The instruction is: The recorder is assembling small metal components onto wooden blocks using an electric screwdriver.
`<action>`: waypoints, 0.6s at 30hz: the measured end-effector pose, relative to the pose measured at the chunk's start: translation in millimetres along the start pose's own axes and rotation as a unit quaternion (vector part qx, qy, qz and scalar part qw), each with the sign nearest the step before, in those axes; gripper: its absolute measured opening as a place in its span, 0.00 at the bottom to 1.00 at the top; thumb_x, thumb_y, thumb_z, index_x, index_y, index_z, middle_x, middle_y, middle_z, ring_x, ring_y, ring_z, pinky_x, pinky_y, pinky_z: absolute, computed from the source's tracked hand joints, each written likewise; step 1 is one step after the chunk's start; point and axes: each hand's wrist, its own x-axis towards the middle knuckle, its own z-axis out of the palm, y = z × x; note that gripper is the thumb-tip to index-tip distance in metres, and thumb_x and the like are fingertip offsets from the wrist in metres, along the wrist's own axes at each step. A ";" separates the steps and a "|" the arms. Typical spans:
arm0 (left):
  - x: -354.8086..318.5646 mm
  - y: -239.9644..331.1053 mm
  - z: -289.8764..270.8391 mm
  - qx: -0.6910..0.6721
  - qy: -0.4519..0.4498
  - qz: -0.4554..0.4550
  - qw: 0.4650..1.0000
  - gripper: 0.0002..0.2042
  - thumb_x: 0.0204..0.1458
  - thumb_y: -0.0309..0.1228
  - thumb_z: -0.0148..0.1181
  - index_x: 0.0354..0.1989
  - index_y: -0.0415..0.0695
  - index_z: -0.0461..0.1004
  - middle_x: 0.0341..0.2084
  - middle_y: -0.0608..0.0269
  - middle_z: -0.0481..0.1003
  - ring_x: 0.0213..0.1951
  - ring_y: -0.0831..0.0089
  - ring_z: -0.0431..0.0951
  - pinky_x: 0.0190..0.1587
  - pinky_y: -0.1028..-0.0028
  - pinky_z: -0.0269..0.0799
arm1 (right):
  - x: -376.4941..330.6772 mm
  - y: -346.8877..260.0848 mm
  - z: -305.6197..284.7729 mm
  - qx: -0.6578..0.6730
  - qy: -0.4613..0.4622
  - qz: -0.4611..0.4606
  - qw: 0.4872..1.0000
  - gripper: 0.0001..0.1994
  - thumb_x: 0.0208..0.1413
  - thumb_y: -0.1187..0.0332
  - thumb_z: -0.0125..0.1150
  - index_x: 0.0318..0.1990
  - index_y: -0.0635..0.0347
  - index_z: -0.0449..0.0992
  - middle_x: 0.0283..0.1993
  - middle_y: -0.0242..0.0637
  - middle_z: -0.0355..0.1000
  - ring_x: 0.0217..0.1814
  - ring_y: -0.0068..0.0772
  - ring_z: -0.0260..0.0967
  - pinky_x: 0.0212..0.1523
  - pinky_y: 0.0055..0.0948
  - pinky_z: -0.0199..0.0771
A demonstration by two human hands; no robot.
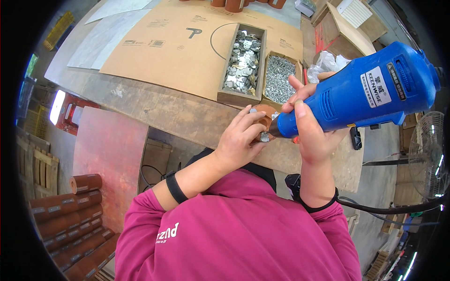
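My left hand (240,140) steadies a reddish-brown round block (266,109) at the table's near edge, fingers curled over its side. Small metal plates, one of them a shiny plate (265,137), sit around the block's rim. My right hand (313,124) is wrapped round a large blue power screwdriver (344,100), tilted with its dark nose down on the block. The nose and my fingers hide part of the block, and the bit's tip cannot be made out. Just beyond the block are a wooden box (238,98) of loose metal plates and a carton of screws (280,78).
A cardboard sheet (164,51) covers much of the table. More brown cylinders (234,5) stand at its far edge, and others are stacked (70,220) at lower left. Beside the table on the right are a standing fan (429,150) and a black cable (389,207).
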 end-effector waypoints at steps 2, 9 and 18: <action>-0.3 -0.6 -0.2 -0.005 0.000 0.001 1.000 0.14 0.28 0.25 0.64 0.27 0.41 0.67 0.39 0.56 0.67 0.44 0.52 0.66 0.51 0.60 0.60 | -2.1 0.6 -0.4 -0.003 0.006 0.007 1.000 0.22 0.43 0.80 0.49 0.48 0.63 0.53 0.26 0.34 0.64 0.27 0.26 0.66 0.54 0.53 0.52; 0.0 0.6 -0.2 -0.006 0.001 0.004 1.000 0.17 0.25 0.22 0.64 0.30 0.39 0.69 0.40 0.53 0.68 0.44 0.55 0.67 0.53 0.59 0.58 | -2.4 4.0 -16.7 0.020 -0.017 -0.008 1.000 0.24 0.43 0.78 0.48 0.51 0.64 0.51 0.26 0.35 0.64 0.26 0.28 0.66 0.55 0.54 0.51; -0.7 -0.5 -1.6 -0.008 -0.013 0.000 1.000 0.16 0.28 0.26 0.65 0.30 0.40 0.70 0.41 0.53 0.68 0.47 0.50 0.65 0.52 0.60 0.59 | -18.6 -11.4 -59.3 0.077 0.145 -0.010 0.986 0.26 0.41 0.78 0.50 0.50 0.66 0.50 0.25 0.38 0.66 0.25 0.30 0.67 0.53 0.51 0.54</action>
